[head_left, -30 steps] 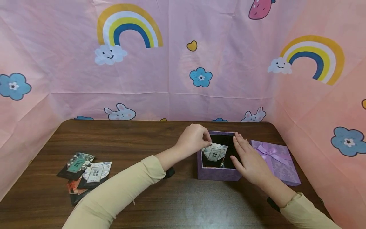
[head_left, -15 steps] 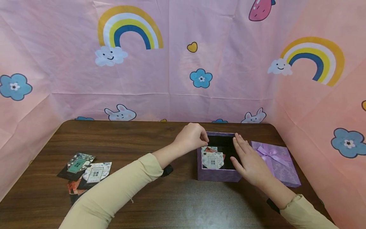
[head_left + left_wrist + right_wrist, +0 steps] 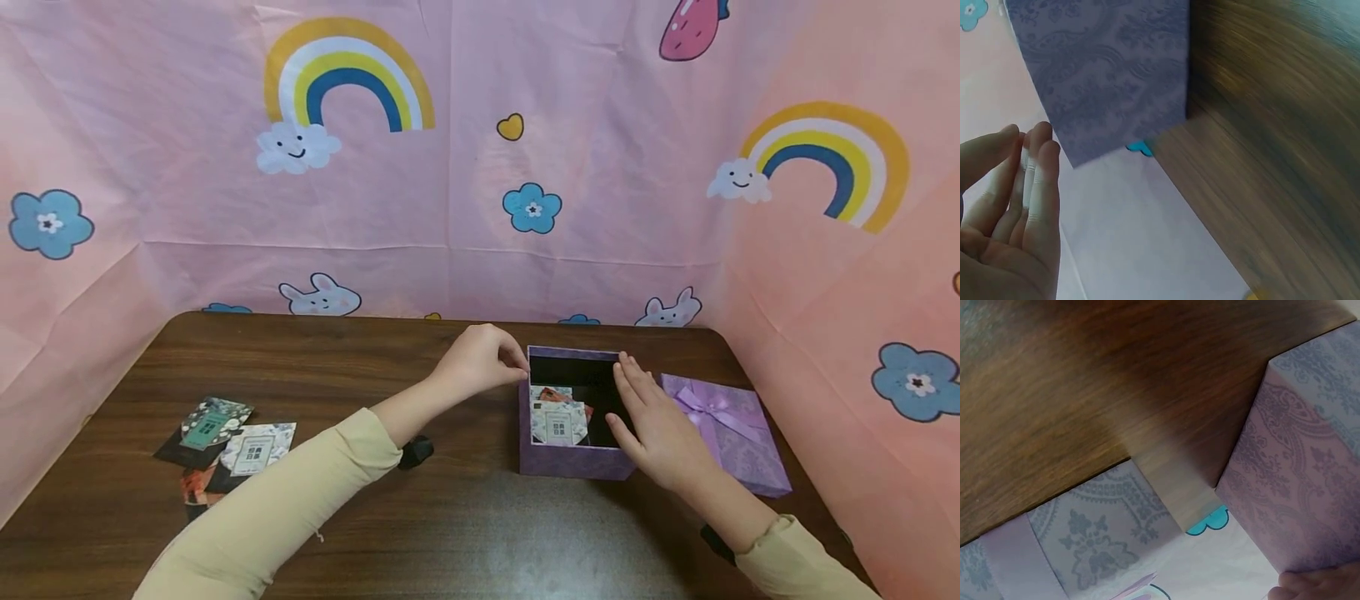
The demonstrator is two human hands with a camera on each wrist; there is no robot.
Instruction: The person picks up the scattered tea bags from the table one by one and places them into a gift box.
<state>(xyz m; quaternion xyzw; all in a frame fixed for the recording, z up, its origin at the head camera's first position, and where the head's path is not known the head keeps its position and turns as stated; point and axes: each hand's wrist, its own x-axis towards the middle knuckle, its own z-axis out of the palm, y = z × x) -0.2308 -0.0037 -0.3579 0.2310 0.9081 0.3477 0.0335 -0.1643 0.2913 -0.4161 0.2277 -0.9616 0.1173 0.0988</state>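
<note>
In the head view the left hand point(image 3: 482, 360) is at the left edge of the purple box point(image 3: 573, 462), fingertips near its rim and nothing between them. The left wrist view shows that hand point(image 3: 1016, 219) with thumb and fingers bent toward each other beside the box wall point(image 3: 1110, 69). Fairly straight fingers of the right hand point(image 3: 660, 425) rest on the box's right rim; in the right wrist view only fingertips point(image 3: 1316, 584) show at the box side point(image 3: 1297, 481). Inside the box, floral packets point(image 3: 558, 423) lie in the left part.
Right of the box lies a purple lid point(image 3: 738, 442) with a ribbon bow. At the left of the wooden table point(image 3: 465, 533) is a loose pile of packets point(image 3: 258, 450), partly hidden by the left sleeve. Patterned pink cloth point(image 3: 390, 200) stands behind and at the sides.
The left hand has let go of a packet, which now lies in the box, and has moved left to the box's edge. The right hand stays on the right rim.
</note>
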